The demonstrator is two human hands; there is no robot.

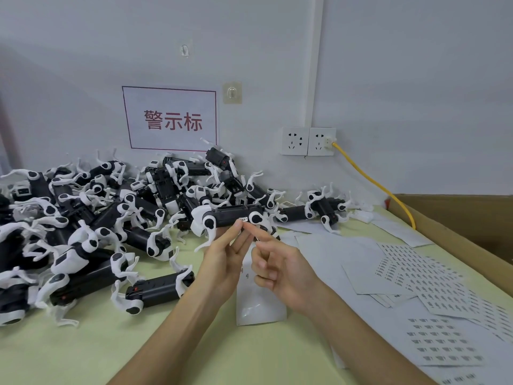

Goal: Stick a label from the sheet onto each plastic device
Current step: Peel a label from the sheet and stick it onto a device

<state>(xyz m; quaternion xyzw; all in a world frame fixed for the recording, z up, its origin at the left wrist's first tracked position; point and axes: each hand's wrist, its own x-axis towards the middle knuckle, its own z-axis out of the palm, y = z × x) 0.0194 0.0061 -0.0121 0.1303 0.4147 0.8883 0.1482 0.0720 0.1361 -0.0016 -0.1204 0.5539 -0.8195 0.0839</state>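
Head view: the left hand (pixel 224 262), just below centre frame, grips a black-and-white plastic device (pixel 230 213) from beneath, fingers pinching its body. The right hand (pixel 280 268) points its index finger at a small white label (pixel 243 218) on that device, the other fingers curled; whether the tip is pressing it I cannot tell. By my read, this one is nearly labelled. A big pile of devices (pixel 97 218) fills the left on the pale green table (pixel 194 343), so plenty looks left. Another device (pixel 290 208) right of centre shows a barcode sticker. Label sheets (pixel 433 276) fan out at lower right, print too small to read. The wall sign (pixel 169 120) reads 警示标 in red.
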